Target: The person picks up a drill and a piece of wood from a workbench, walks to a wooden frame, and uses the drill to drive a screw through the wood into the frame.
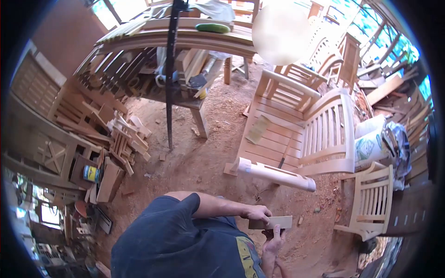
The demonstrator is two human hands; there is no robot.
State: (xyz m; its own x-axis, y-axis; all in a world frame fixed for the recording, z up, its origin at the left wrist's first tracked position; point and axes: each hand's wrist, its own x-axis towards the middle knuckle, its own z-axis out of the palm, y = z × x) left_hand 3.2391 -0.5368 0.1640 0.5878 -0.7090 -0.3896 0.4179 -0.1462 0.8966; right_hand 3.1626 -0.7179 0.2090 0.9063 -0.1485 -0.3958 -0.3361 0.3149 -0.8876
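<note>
My left hand (258, 213) is closed, its fingers on the upper edge of a short flat piece of wood (283, 222). My right hand (273, 244) grips the same piece from below, with the thumb raised against its face. A dark patch shows under the wood by the right fingers; I cannot tell what it is. Both hands are in front of my dark shirt, above the dusty floor (208, 167). Beyond them is a slatted wooden bench (273, 104) with a rounded armrest (278, 174) facing me.
On the bench seat lie a yellowish sheet (257, 129) and a dark-handled tool (282, 161). A small slatted chair (371, 199) stands at right beside white buckets (368, 146). Wood offcuts (125, 139) are heaped at left near a tin (91, 173). A workbench (185, 34) stands behind a dark upright bar (171, 78).
</note>
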